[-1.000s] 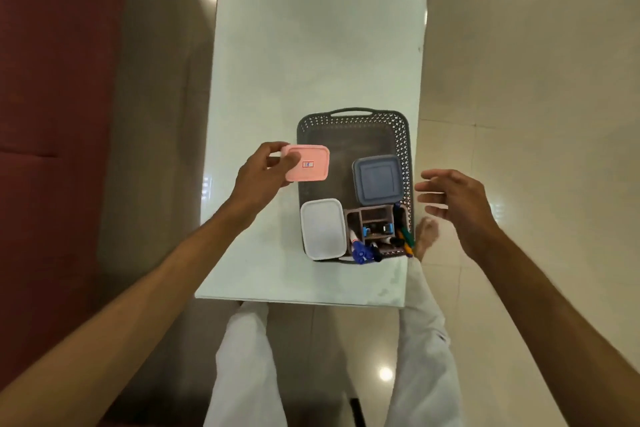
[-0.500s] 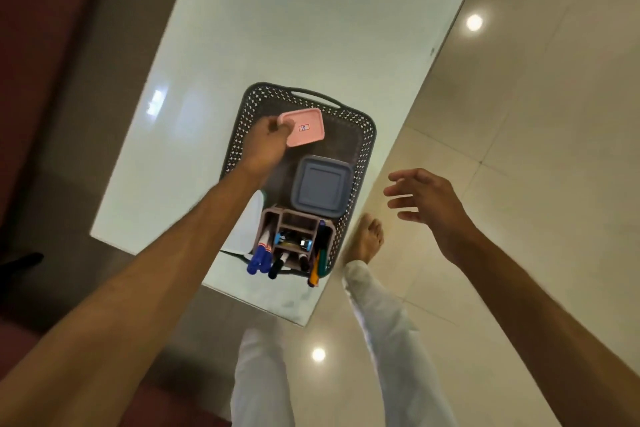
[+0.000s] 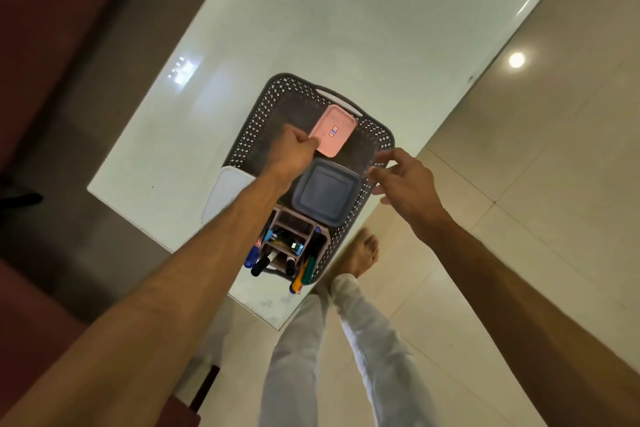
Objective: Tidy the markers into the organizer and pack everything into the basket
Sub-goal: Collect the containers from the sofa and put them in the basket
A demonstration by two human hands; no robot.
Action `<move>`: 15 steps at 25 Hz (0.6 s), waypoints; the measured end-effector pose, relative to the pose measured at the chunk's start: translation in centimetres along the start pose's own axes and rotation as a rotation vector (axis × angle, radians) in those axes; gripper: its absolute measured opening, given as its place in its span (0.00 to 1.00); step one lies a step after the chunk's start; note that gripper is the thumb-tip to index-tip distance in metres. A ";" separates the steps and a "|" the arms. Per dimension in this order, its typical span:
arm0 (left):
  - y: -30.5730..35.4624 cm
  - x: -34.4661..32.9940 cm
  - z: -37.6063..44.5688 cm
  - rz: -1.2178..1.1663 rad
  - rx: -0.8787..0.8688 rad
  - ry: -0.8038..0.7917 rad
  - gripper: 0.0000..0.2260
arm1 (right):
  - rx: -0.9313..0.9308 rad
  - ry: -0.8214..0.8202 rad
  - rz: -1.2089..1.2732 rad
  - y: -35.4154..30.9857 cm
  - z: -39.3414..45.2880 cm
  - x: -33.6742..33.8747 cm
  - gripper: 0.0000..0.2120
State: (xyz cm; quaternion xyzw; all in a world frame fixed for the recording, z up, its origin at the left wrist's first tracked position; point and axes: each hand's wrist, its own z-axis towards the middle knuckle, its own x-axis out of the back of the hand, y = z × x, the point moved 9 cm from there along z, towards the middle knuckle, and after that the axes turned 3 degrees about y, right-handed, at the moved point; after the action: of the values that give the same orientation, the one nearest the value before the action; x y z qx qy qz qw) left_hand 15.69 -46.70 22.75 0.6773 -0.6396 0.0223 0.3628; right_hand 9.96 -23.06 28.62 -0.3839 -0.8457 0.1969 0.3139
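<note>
I see my left hand (image 3: 294, 152) gripping the pink box (image 3: 332, 130) over the basket (image 3: 381, 135); my forearm hides half the white box (image 3: 225, 189); my right hand (image 3: 405, 180) spreads loosely, holding nothing.

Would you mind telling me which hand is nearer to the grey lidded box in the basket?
Right. The right hand hovers open just beside the grey lidded box; the left hand is past its far corner, holding the pink box.

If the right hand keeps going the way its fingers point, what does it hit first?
Probably the basket rim: the right hand has its fingertips pointing left at that wall, with the grey container beyond. Depth is unclear.
</note>
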 end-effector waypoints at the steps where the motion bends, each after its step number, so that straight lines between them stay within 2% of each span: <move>1: 0.2 -0.4 -0.1 0.047 -0.041 -0.016 0.08 | 0.045 0.063 -0.037 -0.5 0.3 0.5 0.12; 4: 1.2 -0.7 -0.5 0.084 -0.140 -0.007 0.13 | 0.125 0.187 -0.172 -1.2 1.4 1.8 0.17; 6: 1.9 -0.8 -0.6 0.099 -0.192 -0.013 0.14 | 0.084 0.094 -0.127 -0.4 2.4 1.9 0.19; 9: 3.0 -2.6 -1.3 0.194 -0.284 -0.101 0.12 | -0.036 -0.082 0.136 0.9 3.3 1.6 0.17; 13: 3.3 -5.1 -2.3 0.378 -0.369 -0.141 0.11 | -0.083 -0.134 0.106 2.3 3.7 1.9 0.17; 15: 3.5 -4.0 -2.9 0.427 -0.409 -0.079 0.13 | -0.090 -0.179 0.046 2.7 3.8 2.0 0.16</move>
State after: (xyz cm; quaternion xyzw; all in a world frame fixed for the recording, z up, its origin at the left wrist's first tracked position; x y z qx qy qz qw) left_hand 13.15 -41.48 24.47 0.4407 -0.7725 -0.0574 0.4536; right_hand 7.83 -20.17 25.05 -0.3979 -0.8693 0.1995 0.2151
